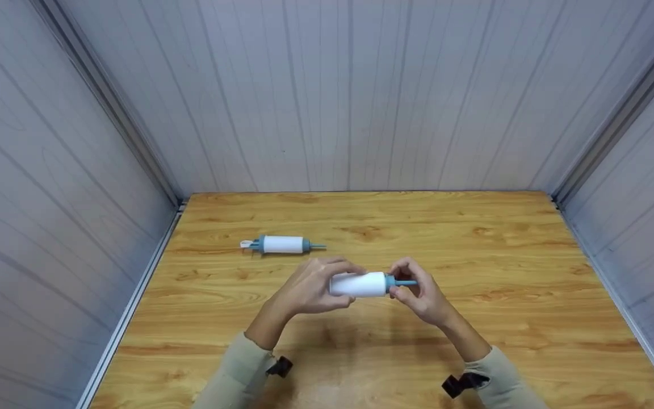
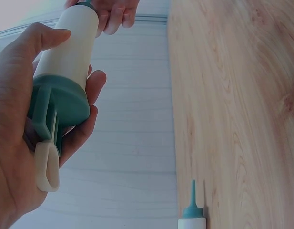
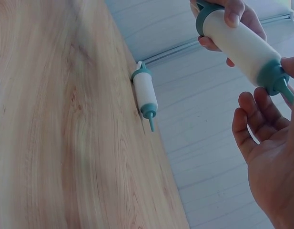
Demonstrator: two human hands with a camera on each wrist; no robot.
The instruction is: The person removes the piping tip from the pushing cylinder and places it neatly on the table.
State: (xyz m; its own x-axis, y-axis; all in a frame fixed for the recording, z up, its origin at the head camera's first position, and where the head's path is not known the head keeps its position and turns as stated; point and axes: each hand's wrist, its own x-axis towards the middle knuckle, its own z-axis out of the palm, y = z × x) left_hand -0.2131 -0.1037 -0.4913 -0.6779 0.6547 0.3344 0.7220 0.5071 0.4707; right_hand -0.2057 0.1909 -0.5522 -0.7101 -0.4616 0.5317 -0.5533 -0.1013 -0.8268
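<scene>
Held level above the wooden table is a large syringe with a white barrel, teal end caps and a thin teal nozzle. My left hand grips its barrel near the rear end, thumb along the side. In the left wrist view, the teal rear flange and a pale pull ring lie by the left palm. At the front, my right hand pinches the teal nozzle cap between thumb and fingers. The nozzle points to the right.
A second syringe of the same kind lies on the wooden table, behind and left of the hands, its nozzle pointing right. Pale panel walls close off the back and both sides. Each sleeve carries a black wrist mount.
</scene>
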